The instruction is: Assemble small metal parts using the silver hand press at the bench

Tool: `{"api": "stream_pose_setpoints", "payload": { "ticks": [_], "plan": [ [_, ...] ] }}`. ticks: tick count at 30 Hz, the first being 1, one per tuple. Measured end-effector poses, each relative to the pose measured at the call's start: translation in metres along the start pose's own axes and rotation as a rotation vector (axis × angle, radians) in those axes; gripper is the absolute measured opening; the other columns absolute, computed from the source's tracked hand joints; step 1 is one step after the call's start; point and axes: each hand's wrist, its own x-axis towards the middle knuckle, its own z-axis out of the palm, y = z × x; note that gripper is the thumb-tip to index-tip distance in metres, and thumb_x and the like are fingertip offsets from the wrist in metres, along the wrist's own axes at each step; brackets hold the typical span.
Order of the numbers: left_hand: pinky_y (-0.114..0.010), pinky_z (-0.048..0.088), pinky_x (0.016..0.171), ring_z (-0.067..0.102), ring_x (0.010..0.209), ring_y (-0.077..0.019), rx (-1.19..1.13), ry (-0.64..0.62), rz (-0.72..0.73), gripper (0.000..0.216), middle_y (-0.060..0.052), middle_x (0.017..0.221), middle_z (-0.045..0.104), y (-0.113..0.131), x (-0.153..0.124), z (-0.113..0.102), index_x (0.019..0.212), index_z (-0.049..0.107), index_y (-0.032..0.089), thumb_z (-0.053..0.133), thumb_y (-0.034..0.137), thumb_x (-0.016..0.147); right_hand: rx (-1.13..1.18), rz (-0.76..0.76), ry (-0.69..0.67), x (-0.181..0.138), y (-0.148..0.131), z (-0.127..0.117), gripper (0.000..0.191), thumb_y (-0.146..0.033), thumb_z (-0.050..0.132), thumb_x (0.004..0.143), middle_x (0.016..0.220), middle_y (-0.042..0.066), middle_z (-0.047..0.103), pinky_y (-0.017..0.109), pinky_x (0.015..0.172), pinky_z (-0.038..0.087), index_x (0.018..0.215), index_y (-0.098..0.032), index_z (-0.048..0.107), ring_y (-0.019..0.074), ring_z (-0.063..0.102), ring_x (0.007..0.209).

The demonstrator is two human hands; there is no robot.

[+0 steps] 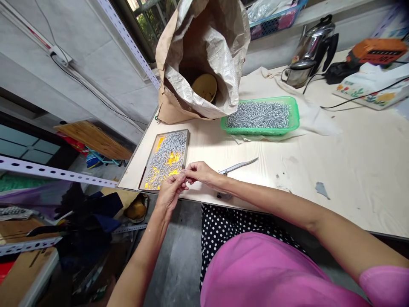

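My left hand and my right hand meet at the table's front edge, fingertips pinched together. Whatever lies between the fingertips is too small to make out. Just behind and left of them is a shallow tray with a yellow bottom, strewn with small silvery metal pieces. Partly hidden under my right wrist, a grey hand tool with a long handle lies on the table. Farther back, a green plastic basket holds many similar silvery pieces.
A large paper-and-plastic sack stands open at the back, a yellowish round container inside. Back right are a metal kettle, a metal cup, an orange box and a tissue pack. A perforated metal post rises at left.
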Motion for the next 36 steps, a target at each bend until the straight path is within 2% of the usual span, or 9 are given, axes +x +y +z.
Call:
{"api": "stream_pose_setpoints", "payload": {
  "ticks": [5, 11, 13, 17, 20, 22, 27, 31, 36],
  "plan": [
    [-0.017, 0.055, 0.053, 0.06, 0.052, -0.0067, -0.066, 0.028, -0.005, 0.055, 0.0, 0.061, 0.068, 0.005, -0.002, -0.022, 0.069, 0.071, 0.011, 0.107, 0.042, 0.041, 0.031, -0.032, -0.033, 0.015, 0.003, 0.021, 0.043, -0.048, 0.083, 0.084, 0.056, -0.004, 0.061, 0.02, 0.055, 0.049, 0.066, -0.017, 0.059, 0.0072, 0.055, 0.053],
    [-0.017, 0.058, 0.058, 0.06, 0.053, -0.0059, -0.104, 0.132, -0.029, 0.038, 0.001, 0.063, 0.067, 0.005, 0.002, -0.042, 0.072, 0.068, 0.012, 0.101, 0.026, 0.059, -0.102, -0.022, 0.012, 0.034, 0.011, 0.039, 0.033, -0.024, 0.068, 0.094, 0.053, -0.005, 0.058, 0.02, 0.055, 0.042, 0.063, -0.016, 0.06, 0.0072, 0.051, 0.051],
    [-0.017, 0.058, 0.059, 0.06, 0.053, -0.0057, -0.093, 0.169, -0.014, 0.037, 0.0, 0.066, 0.069, 0.002, 0.005, -0.044, 0.072, 0.068, 0.012, 0.1, 0.025, 0.06, -0.173, -0.008, 0.059, 0.039, 0.013, 0.043, 0.032, -0.018, 0.064, 0.093, 0.054, -0.005, 0.058, 0.02, 0.056, 0.04, 0.061, -0.016, 0.061, 0.0074, 0.052, 0.052],
    [-0.023, 0.06, 0.063, 0.066, 0.057, -0.0107, 0.082, 0.309, 0.18, 0.04, 0.001, 0.064, 0.07, -0.004, 0.012, -0.047, 0.077, 0.069, 0.013, 0.098, 0.036, 0.06, -0.195, -0.034, 0.123, 0.048, 0.014, 0.049, 0.03, -0.018, 0.066, 0.091, 0.057, -0.006, 0.057, 0.019, 0.059, 0.04, 0.062, -0.017, 0.059, 0.0071, 0.052, 0.056],
    [-0.025, 0.059, 0.065, 0.069, 0.062, -0.0146, 0.298, 0.373, 0.348, 0.036, -0.001, 0.068, 0.073, -0.006, 0.014, -0.048, 0.08, 0.074, 0.014, 0.092, 0.042, 0.064, -0.134, -0.024, 0.1, 0.053, 0.016, 0.05, 0.033, -0.032, 0.073, 0.089, 0.057, -0.006, 0.056, 0.019, 0.057, 0.04, 0.064, -0.018, 0.057, 0.0076, 0.051, 0.056],
    [-0.024, 0.057, 0.063, 0.069, 0.062, -0.0147, 0.356, 0.368, 0.395, 0.034, -0.002, 0.069, 0.074, -0.007, 0.014, -0.048, 0.078, 0.076, 0.014, 0.09, 0.042, 0.065, -0.122, -0.003, 0.087, 0.055, 0.019, 0.05, 0.037, -0.041, 0.075, 0.087, 0.056, -0.006, 0.054, 0.02, 0.055, 0.041, 0.064, -0.018, 0.056, 0.008, 0.05, 0.055],
    [-0.024, 0.058, 0.062, 0.068, 0.057, -0.0137, 0.17, 0.318, 0.282, 0.042, 0.0, 0.062, 0.071, -0.009, 0.015, -0.042, 0.079, 0.075, 0.013, 0.097, 0.042, 0.058, -0.246, 0.007, 0.155, 0.06, 0.025, 0.047, 0.034, -0.035, 0.069, 0.092, 0.059, -0.004, 0.058, 0.021, 0.059, 0.043, 0.066, -0.018, 0.057, 0.0094, 0.054, 0.057],
    [-0.022, 0.06, 0.064, 0.067, 0.056, -0.0103, -0.027, 0.359, 0.129, 0.036, 0.002, 0.06, 0.069, -0.005, 0.023, -0.04, 0.075, 0.069, 0.012, 0.099, 0.026, 0.059, -0.346, -0.046, 0.201, 0.06, 0.022, 0.045, 0.029, -0.024, 0.067, 0.093, 0.065, -0.003, 0.062, 0.022, 0.067, 0.041, 0.066, -0.017, 0.062, 0.01, 0.056, 0.066],
    [-0.021, 0.063, 0.065, 0.071, 0.059, -0.0102, -0.153, 0.33, -0.022, 0.026, -0.002, 0.066, 0.074, 0.0, 0.026, -0.046, 0.074, 0.067, 0.011, 0.093, 0.013, 0.07, -0.609, -0.187, 0.095, 0.056, 0.015, 0.04, 0.018, -0.014, 0.068, 0.091, 0.074, -0.002, 0.068, 0.022, 0.072, 0.037, 0.073, -0.015, 0.072, 0.0101, 0.056, 0.073]
  ]
}}
